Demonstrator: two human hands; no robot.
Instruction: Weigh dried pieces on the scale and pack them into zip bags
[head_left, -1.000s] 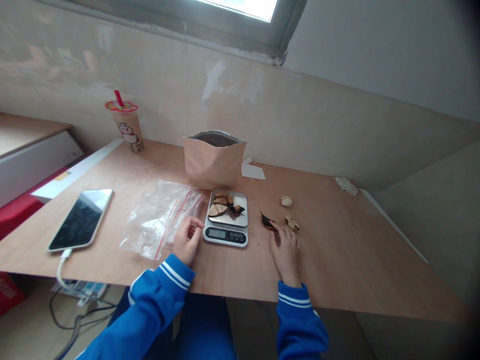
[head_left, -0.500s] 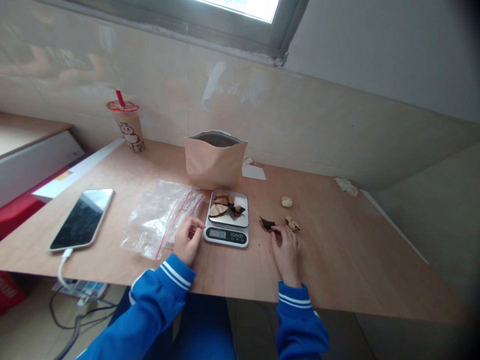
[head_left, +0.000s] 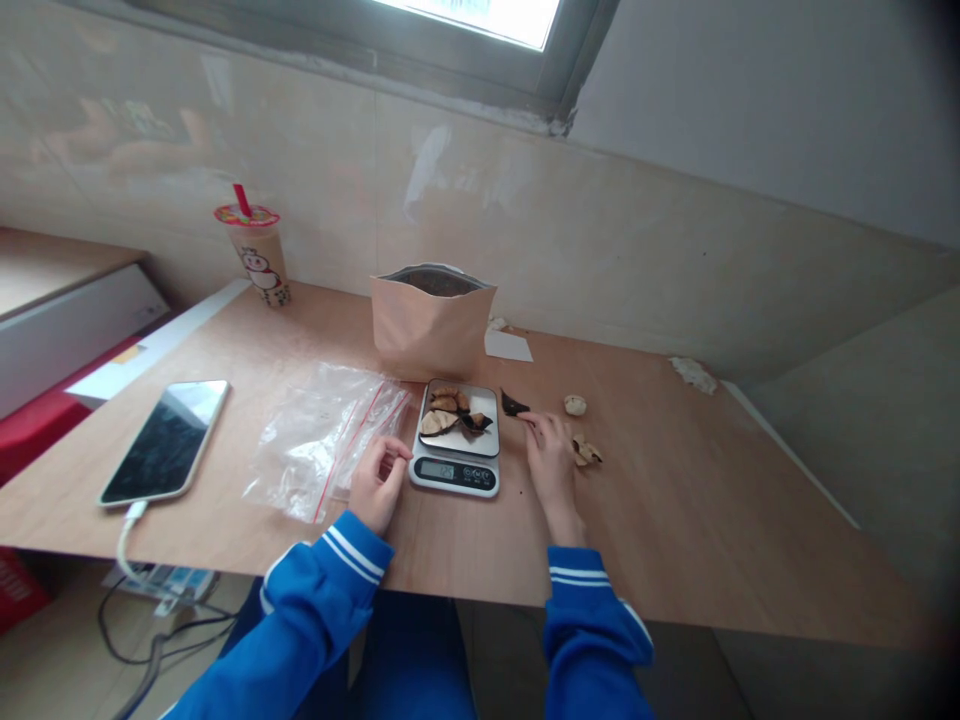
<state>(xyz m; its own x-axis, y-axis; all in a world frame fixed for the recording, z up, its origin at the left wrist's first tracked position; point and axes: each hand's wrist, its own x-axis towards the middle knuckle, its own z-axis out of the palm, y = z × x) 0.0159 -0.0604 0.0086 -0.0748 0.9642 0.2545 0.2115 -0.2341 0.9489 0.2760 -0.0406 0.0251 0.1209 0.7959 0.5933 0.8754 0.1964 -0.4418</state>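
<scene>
A dark, curled dried piece [head_left: 513, 404] is pinched in the fingertips of my right hand [head_left: 551, 460], just right of the scale. The white kitchen scale [head_left: 420, 485] has a lit display whose digits I cannot read surely. On its metal plate [head_left: 442, 446] lie several brown dried pieces [head_left: 448, 399], a pale-faced piece [head_left: 439, 423] and a dark split one [head_left: 475, 423]. My left hand [head_left: 376, 482] rests at the scale's left edge, fingers loosely bent, thumb apart, holding nothing visible. Behind my right hand are a pale round nut-like piece [head_left: 575, 405] and a tan broken piece [head_left: 586, 451].
A brown stand-up pouch [head_left: 431, 330] stands with its mouth spread behind the scale. Clear zip bags [head_left: 307, 430] lie left of my left hand. Farther left are a phone [head_left: 165, 440] on a charging cable [head_left: 127, 540] and a drink cup [head_left: 259, 262] with a red straw.
My right hand has moved left and slightly away from me, carrying the dark dried piece toward the scale. My left hand has stayed by the scale.
</scene>
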